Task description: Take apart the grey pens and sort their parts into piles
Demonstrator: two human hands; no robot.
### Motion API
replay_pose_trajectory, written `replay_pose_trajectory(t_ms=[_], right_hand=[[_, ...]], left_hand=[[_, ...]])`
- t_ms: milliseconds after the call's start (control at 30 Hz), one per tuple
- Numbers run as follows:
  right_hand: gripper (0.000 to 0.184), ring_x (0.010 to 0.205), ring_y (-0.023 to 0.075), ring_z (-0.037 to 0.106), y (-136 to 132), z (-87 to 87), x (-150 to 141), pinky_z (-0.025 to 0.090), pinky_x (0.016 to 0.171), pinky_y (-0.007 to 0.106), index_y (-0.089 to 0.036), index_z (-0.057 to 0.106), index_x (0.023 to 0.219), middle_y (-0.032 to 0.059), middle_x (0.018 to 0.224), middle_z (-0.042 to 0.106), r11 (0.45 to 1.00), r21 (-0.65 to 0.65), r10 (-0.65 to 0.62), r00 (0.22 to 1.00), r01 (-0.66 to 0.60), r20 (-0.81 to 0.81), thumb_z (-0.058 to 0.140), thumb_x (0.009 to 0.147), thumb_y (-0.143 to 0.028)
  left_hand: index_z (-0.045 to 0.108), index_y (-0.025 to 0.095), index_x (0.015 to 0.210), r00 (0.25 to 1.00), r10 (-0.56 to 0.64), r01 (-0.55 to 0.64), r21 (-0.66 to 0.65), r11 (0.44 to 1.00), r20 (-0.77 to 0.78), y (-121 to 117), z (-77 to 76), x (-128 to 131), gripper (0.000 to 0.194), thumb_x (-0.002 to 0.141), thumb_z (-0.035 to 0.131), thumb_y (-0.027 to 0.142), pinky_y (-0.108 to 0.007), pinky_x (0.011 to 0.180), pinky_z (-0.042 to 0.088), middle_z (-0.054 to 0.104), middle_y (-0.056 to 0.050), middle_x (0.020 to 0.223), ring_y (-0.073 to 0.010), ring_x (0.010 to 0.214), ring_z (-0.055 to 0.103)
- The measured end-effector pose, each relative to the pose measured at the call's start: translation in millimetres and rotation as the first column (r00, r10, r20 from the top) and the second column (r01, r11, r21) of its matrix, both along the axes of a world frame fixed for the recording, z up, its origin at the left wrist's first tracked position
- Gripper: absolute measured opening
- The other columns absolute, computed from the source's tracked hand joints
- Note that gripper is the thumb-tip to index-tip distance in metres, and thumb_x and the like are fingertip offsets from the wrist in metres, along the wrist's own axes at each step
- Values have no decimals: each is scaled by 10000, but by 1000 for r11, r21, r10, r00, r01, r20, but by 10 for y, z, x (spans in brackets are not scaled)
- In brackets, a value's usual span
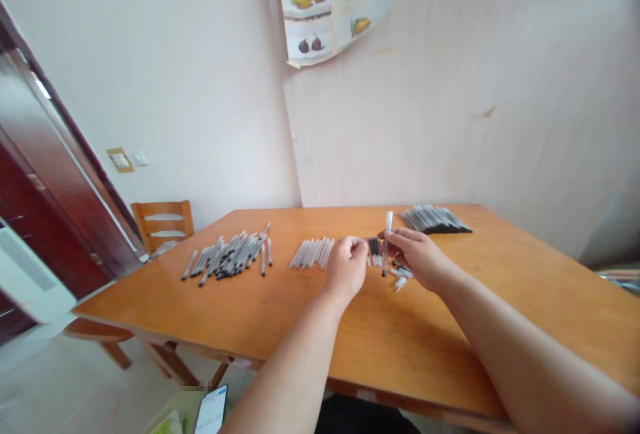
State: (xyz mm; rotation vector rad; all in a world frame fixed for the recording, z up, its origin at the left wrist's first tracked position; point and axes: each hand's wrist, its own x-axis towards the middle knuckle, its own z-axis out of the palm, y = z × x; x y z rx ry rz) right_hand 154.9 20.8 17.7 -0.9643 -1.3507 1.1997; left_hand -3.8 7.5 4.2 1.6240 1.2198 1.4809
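Right hand [419, 255]: thumb and fingers are closed on one pen [385, 257], which stands near upright above the table [290, 317], dark end down. Left hand [346, 266]: fingers are curled in and held just beside the pen, apart from it; whether anything is pinched there cannot be told.

Risks, as judged. The pen is slim and held by the fingertips, so a loose pinch could let it tilt or drop. A fall would likely land among the small pale pieces [401, 278] below the right hand and scatter them. A low sweep of the left wrist could disturb the row of pale tubes [311, 253] beside it. The dark-topped pieces [374, 251] lie between the hands and could be knocked by either. The loose pen pile [230, 257] lies well apart, at lesser risk; its rounded barrels could roll if bumped.
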Motion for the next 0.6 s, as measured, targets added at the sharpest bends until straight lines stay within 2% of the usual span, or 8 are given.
replay_pose_trajectory(t_ms=[67,133,233,300,367,467,600], right_hand=[[324,533,85,437,-17,-7,-25,300,460,218,-149,615,812,16,675,575,995,8,104,994,-104,-28,588,791,-471],[301,547,92,446,-48,-15,-61,325,485,226,-156,603,779,15,679,574,981,10,195,980,-195,-35,564,811,-453],[283,532,100,433,-99,-23,-124,335,488,233,-172,569,747,0,633,539,960,-36,273,959,-277,-81,535,828,-441],[281,490,97,390,-125,-24,-163,314,465,232,-182,542,739,-20,573,489,946,-85,301,944,-314,-138,510,840,-443],[293,448,89,324,-145,-22,-196,273,439,226,-187,526,734,-41,513,433,930,-128,319,930,-345,-184,484,853,-452],[306,427,79,244,-175,-14,-235,213,424,215,-187,536,762,-63,477,376,905,-164,351,907,-392,-231,461,864,-466],[322,440,74,204,-203,10,-289,154,423,213,-188,530,778,-72,501,347,919,-125,348,920,-373,-183,481,854,-497]], left_hand=[[672,194,893,981,-83,99,-84,992,175,84,71,-10,283,827,556,443,-293,771,401,687,-72,915,-195,904,584],[671,178,953,928,-165,222,-140,965,335,143,115,-10,354,828,548,486,-286,744,403,689,-86,957,-188,897,593],[666,161,989,780,-301,432,-124,893,548,181,112,-10,410,810,570,517,-283,703,413,688,-101,969,-168,808,597],[663,161,1017,681,-356,524,-86,847,640,174,91,-18,391,797,611,480,-278,687,418,691,-100,963,-144,742,584],[662,168,1034,628,-357,553,-74,830,691,151,81,-36,352,785,653,417,-269,675,416,696,-89,958,-109,666,551],[674,174,979,605,-332,545,-73,835,724,114,101,-73,285,769,685,366,-257,654,410,703,-70,932,-76,595,510],[669,166,834,615,-252,474,-95,875,747,93,129,-76,228,712,742,345,-239,632,404,693,-52,831,-113,703,592]])
